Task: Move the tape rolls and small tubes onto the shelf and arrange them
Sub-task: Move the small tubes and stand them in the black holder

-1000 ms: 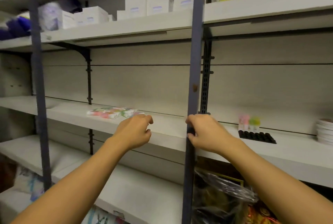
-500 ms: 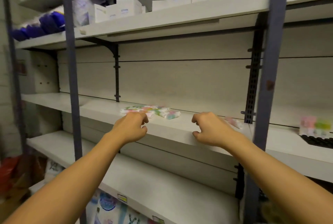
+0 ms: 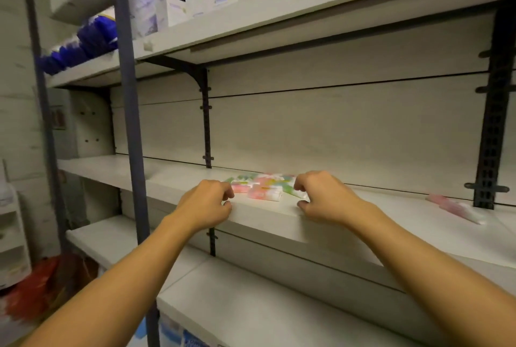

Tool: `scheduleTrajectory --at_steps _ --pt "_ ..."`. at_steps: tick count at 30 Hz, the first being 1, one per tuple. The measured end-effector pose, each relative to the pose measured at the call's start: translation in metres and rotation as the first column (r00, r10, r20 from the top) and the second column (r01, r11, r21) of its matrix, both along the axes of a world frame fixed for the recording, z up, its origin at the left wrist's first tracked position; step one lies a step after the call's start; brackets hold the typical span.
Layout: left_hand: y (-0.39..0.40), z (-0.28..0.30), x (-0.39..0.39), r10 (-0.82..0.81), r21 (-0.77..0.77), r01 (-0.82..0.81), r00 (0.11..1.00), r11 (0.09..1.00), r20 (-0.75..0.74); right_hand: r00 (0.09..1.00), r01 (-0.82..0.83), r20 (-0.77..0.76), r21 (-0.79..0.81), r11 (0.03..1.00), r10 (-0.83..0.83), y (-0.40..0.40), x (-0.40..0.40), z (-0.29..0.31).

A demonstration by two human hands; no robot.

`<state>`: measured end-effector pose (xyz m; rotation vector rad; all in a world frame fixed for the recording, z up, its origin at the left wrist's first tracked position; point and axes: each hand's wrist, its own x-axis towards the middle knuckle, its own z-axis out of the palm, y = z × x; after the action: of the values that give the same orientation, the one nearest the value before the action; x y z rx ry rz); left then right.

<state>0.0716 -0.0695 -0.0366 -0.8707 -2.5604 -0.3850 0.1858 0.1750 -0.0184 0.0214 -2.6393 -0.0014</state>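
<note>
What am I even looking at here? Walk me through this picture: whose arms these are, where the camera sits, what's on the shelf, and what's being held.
There is no machine: these are a person's two bare arms, filmed by a camera worn on the head, looking forward and down. The left hand and right hand hover at the front edge of the middle shelf, fingers curled. Neither clearly holds anything, though the right hand's fingertips are close to the nearest packet. Between the hands lies a cluster of small pastel packets, pink and green, blurred. Another pink packet lies alone farther right. On the shelf above stand white boxes and blue packages.
</note>
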Motion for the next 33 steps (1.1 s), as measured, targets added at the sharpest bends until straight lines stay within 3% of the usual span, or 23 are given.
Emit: scheduleTrajectory --at_steps 11,17,27,33 --pt "0.005 0.01 -0.094 -0.025 -0.028 0.024 0.999 0.999 -0.025 0.989 -0.115 0.093 0.014 0.993 0.113 -0.016 -0.113 -0.004" --pt "0.012 0.016 -0.132 -0.08 -0.013 0.08 0.996 0.997 -0.035 0.993 -0.039 0.111 0.024 0.999 0.036 -0.022 -0.134 -0.017" --pt "0.035 0.007 -0.16 -0.318 -0.155 0.313 0.948 0.937 -0.003 0.941 0.152 0.291 0.102 0.983 -0.176 -0.029 -0.124 0.004" --pt "0.037 0.007 -0.169 -0.375 -0.201 0.369 0.927 0.907 0.008 0.947 0.188 0.249 0.089 0.978 -0.204 -0.034 -0.12 -0.005"
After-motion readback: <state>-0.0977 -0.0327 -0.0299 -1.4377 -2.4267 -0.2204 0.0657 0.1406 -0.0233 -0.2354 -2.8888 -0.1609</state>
